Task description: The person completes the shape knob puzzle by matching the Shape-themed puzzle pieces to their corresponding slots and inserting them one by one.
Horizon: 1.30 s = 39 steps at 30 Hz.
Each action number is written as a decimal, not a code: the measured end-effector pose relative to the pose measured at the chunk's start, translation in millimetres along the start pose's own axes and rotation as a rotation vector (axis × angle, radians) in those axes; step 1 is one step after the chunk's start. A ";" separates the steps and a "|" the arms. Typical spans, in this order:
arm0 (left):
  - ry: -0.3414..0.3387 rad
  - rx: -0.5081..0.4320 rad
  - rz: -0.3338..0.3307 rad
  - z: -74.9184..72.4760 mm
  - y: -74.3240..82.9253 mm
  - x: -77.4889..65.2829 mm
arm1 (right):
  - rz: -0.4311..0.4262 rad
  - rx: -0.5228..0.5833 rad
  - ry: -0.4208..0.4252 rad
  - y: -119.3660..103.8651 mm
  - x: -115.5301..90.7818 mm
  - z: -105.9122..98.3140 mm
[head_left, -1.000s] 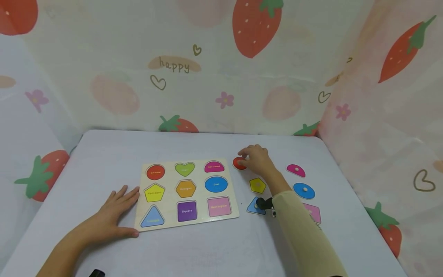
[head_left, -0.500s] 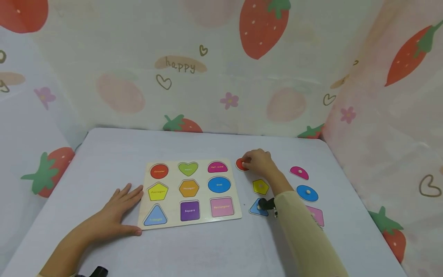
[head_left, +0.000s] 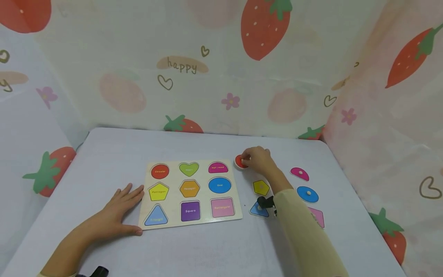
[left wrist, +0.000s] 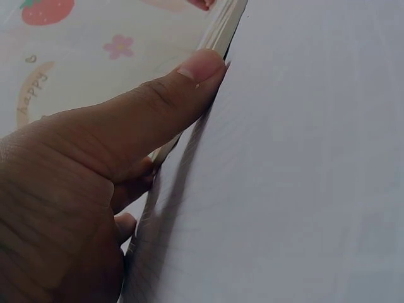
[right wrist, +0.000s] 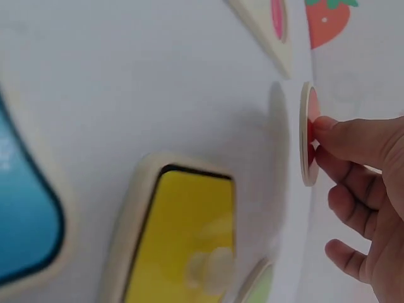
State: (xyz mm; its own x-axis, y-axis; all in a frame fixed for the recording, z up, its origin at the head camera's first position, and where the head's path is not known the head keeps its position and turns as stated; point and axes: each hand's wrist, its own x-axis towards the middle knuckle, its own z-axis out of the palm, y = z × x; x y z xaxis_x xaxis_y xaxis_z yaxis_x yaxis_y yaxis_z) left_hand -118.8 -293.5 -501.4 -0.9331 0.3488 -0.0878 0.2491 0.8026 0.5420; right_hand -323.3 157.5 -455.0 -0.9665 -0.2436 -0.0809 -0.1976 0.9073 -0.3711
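Thumb and forefinger of my right hand (head_left: 257, 159) pinch the knob of a red round puzzle piece (head_left: 238, 162) just off the board's far right corner. In the right wrist view the red piece (right wrist: 305, 136) stands edge-on above the table, its shadow falling apart from it. My left hand (head_left: 110, 215) lies with fingers spread at the left edge of the shape puzzle board (head_left: 174, 192), thumb and fingertips touching that edge. Printed on the board are labelled coloured shapes, among them a red circle (head_left: 160, 171).
Other knobbed pieces lie to the right: a yellow pentagon (head_left: 261, 187), blue triangle (head_left: 258, 210), pink half round (head_left: 299, 174), blue oval (head_left: 307, 194) and a pink rectangle (head_left: 317, 216) partly behind the sleeve. A green piece (right wrist: 259, 287) shows in the right wrist view.
My right fingers have closed on the red piece's knob and raised it slightly off the table. The left hand has stayed at the board's edge; the head view has shifted a little.
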 end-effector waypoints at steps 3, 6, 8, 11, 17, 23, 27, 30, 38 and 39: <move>-0.004 -0.010 -0.004 -0.1 -0.6 -0.3 | -0.023 0.007 0.017 -5.4 0.3 -2.7; -0.007 -0.020 -0.006 -0.5 -1.1 -0.9 | -0.042 0.005 0.023 -12.1 0.3 -5.9; -0.011 -0.024 -0.009 -0.9 -0.9 -1.5 | -0.053 0.010 0.023 -17.6 0.0 -8.1; -0.010 -0.035 -0.003 -1.4 -0.5 -2.5 | -0.068 0.016 0.021 -26.3 -0.6 -11.0; -0.014 -0.048 -0.012 -2.7 1.7 -3.6 | -0.095 0.026 0.039 -41.3 -0.7 -10.7; -0.019 -0.046 -0.011 -3.7 0.7 -1.3 | -0.108 0.042 0.043 -59.1 -4.3 -13.2; -0.020 -0.045 -0.015 -3.9 1.2 0.2 | -0.135 0.039 0.049 -68.5 -5.0 -12.0; -0.019 -0.048 -0.013 -3.8 2.4 0.6 | -0.153 0.027 0.051 -74.9 -3.7 -9.3; -0.021 -0.062 -0.005 -4.2 3.4 -0.4 | -0.170 0.045 0.043 -94.5 -0.5 0.4; -0.019 -0.064 0.001 -3.9 2.9 -0.7 | -0.172 0.051 0.041 -97.2 -0.4 2.0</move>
State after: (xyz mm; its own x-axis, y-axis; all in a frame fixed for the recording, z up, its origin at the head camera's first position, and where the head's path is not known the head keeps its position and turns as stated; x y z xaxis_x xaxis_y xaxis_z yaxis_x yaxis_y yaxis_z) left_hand -118.5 -293.3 -496.5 -0.9275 0.3595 -0.1027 0.2325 0.7698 0.5944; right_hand -303.3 68.8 -420.8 -0.9253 -0.3785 0.0249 -0.3528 0.8346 -0.4231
